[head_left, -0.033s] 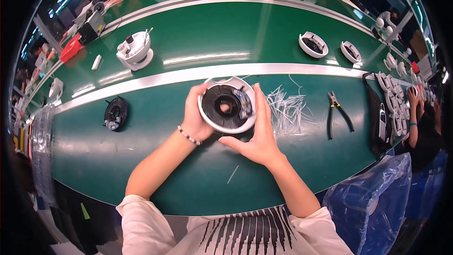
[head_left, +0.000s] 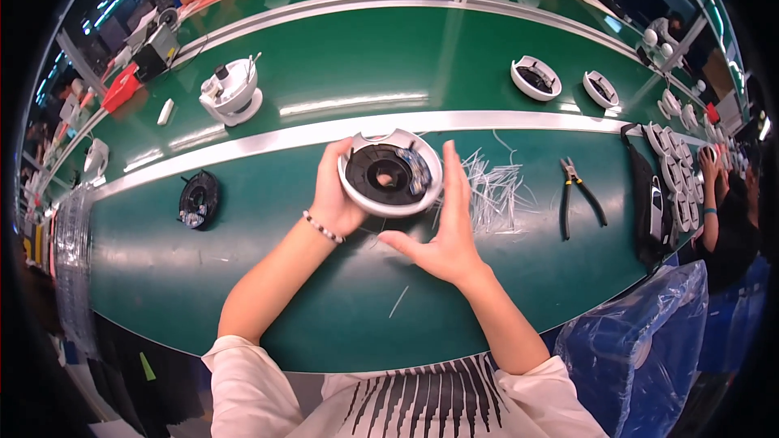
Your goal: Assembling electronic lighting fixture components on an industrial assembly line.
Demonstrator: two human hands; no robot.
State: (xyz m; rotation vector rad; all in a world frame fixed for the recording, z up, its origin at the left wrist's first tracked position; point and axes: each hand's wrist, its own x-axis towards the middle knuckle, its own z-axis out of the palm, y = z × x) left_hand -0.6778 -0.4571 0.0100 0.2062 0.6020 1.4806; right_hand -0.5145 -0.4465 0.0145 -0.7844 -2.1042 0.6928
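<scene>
My left hand grips the left rim of a round white housing with a black ring insert, held tilted just above the green bench. A beaded bracelet sits on that wrist. My right hand is spread flat against the housing's right rim. Its fingers point away from me, and its thumb stretches left under the housing.
A heap of thin white strips lies right of the hands, with pliers beyond it. A black ring part lies to the left. Further off are a white round device, two white housings, stacked housings and another person's arm.
</scene>
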